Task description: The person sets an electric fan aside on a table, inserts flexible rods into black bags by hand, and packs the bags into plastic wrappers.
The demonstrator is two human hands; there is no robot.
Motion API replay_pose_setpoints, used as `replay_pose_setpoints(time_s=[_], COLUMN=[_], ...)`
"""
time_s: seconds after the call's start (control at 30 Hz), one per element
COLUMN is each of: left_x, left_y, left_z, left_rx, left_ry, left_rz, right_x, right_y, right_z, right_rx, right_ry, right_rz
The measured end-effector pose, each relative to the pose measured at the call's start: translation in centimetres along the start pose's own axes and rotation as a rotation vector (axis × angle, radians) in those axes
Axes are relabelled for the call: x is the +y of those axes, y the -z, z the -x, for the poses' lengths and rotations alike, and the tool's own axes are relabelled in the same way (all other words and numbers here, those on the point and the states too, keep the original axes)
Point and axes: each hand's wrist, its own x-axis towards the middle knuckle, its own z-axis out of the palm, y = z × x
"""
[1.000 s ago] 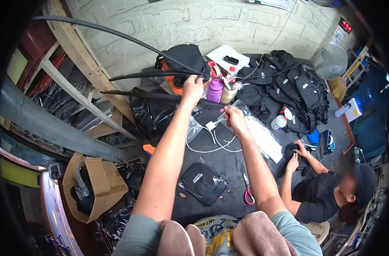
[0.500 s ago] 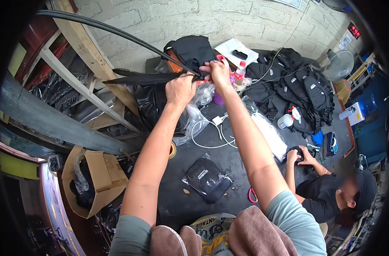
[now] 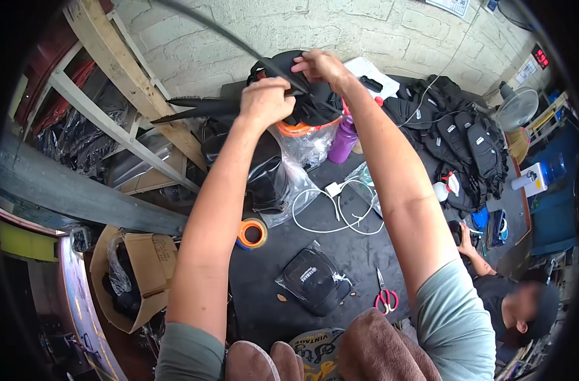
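Shop table, now: via head cam, I've got my L hand point(image 3: 267, 101) curled tight on a long, narrow, black flexible strip point(image 3: 235, 40), raised nr the white brick wall point(image 3: 188, 38). My R hand point(image 3: 323, 66) is just beside it, fingers loosely bent; can't tell if they grip anything, b/c of blur. Flat, tapered black fabric pieces point(image 3: 203, 109) jut out L; can't tell if they're joined to the strip. Status, my est.: mid-handling. Done: strip's picked up, in hand. Left: it's not yet set down, & I see no finished piece btwn the hands. Red-handled metal scissors point(image 3: 382, 291) & a clear-bagged black fabric item point(image 3: 311, 279) lie on the dark tabletop point(image 3: 264, 311), well apart from both hands.
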Motion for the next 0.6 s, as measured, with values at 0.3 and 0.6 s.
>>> replay_pose_setpoints(time_s=[0.3,0.6], left_x=[-1.2,-1.5], left_y=[2.7,4.7], left_z=[-0.4,1.0], left_rx=[0.076,-0.058], left_ry=[-0.214,-0.145], left_rz=[0.280,0.002], right_x=[-1.4,-1.1], right_y=[-4.1,-0.5], right_z=[-1.8,1.2], right_rx=[-0.155,0.272], right_ry=[0.042,0.132], right_rz=[0.063,0.132])
